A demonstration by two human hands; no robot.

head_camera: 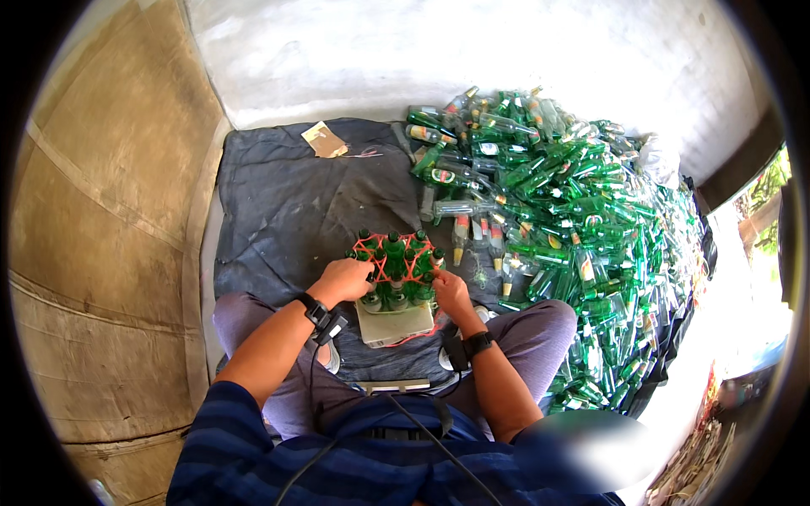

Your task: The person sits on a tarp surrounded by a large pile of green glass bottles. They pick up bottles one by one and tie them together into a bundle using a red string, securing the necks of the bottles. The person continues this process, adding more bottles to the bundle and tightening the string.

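Observation:
Several green glass bottles (393,253) stand upright in a tight group between my knees, with red-orange cord (405,269) crisscrossing around their necks. My left hand (347,280) is at the near left side of the group, fingers bent against the cord and a bottle neck; its exact grip is hidden. At the near right corner, my right hand (450,292) has its fingers together on the cord by a bottle. A pale flat block (395,326) lies right in front of the group, and a loose length of red cord runs along its right edge.
A large heap of green and clear glass bottles (569,202) fills the right side. Dark sheeting (285,190) covers the floor. A piece of cardboard (324,140) lies near the white wall (354,57). Brown panelling (114,190) rises on the left.

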